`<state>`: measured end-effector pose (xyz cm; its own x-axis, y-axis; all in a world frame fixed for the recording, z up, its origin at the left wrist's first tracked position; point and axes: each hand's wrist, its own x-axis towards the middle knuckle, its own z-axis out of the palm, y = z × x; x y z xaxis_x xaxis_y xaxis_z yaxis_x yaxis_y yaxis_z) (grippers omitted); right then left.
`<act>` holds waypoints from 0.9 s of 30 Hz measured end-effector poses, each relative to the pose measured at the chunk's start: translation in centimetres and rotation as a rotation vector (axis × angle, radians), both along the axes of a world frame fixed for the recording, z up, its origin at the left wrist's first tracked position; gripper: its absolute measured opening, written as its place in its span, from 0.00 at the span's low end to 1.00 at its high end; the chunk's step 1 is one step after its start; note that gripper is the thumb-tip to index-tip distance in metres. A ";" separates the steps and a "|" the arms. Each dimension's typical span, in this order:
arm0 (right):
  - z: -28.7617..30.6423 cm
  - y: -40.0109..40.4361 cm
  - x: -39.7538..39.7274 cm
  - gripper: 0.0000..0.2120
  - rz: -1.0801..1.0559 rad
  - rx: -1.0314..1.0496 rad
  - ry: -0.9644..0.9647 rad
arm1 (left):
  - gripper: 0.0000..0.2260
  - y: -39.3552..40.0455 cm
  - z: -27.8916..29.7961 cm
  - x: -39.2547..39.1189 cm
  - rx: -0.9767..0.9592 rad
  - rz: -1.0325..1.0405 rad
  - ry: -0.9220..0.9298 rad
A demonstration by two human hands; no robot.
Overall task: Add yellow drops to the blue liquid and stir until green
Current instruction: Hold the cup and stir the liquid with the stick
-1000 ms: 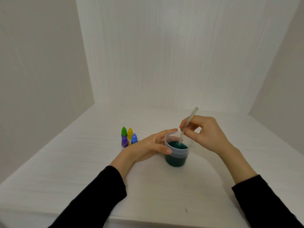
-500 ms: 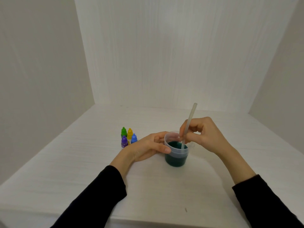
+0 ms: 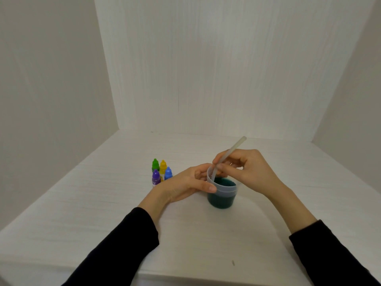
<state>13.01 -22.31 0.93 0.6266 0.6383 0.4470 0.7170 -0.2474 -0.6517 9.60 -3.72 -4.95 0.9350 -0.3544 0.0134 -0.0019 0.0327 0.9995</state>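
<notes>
Right hand (image 3: 250, 171) pinches the stirring stick (image 3: 228, 156), its tip down in the cup (image 3: 222, 193); left hand (image 3: 185, 185) curls round the cup's rim on the surface (image 3: 103, 203). Liquid (image 3: 223, 183) reads dark teal-green (nearly done, I'd judge), the yellow bottle (image 3: 163, 166) parked aside.

We are seeing a translucent, smooth plastic cup (image 3: 222, 187), a frosted matt plastic stirring rod (image 3: 231, 153), glossy plastic dropper bottles (image 3: 161, 170), and a matt white table (image 3: 103, 203) showing faint wood grain.
</notes>
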 end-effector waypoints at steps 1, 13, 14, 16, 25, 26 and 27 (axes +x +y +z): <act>0.0 0.0 0.0 0.11 -0.021 -0.009 -0.027 | 0.31 0.0 0.0 0.1 0.014 0.003 -0.007; -0.1 -0.6 0.9 0.12 -0.112 -0.028 -0.111 | 0.32 -0.1 0.2 -0.1 0.059 -0.009 0.012; 0.0 -0.8 0.9 0.13 -0.121 -0.027 -0.118 | 0.32 0.0 0.2 -0.1 0.033 -0.017 0.021; 0.1 -1.1 1.0 0.15 -0.137 -0.020 -0.132 | 0.31 0.2 0.2 -0.1 -0.006 -0.025 0.037; 0.6 -1.4 0.5 0.15 -0.045 -0.004 -0.006 | 0.31 0.4 0.0 0.1 -0.057 -0.041 0.042; 0.6 -1.4 0.4 0.14 -0.020 0.004 0.011 | 0.30 0.4 0.0 0.1 -0.062 -0.046 0.039; 0.6 -1.3 0.3 0.13 0.003 0.013 0.025 | 0.29 0.4 0.0 0.1 -0.070 -0.050 0.035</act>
<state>13.28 -23.63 1.56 0.6357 0.6344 0.4397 0.7014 -0.2368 -0.6723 9.71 -3.30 -4.93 0.9163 -0.4004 0.0073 0.0364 0.1015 0.9942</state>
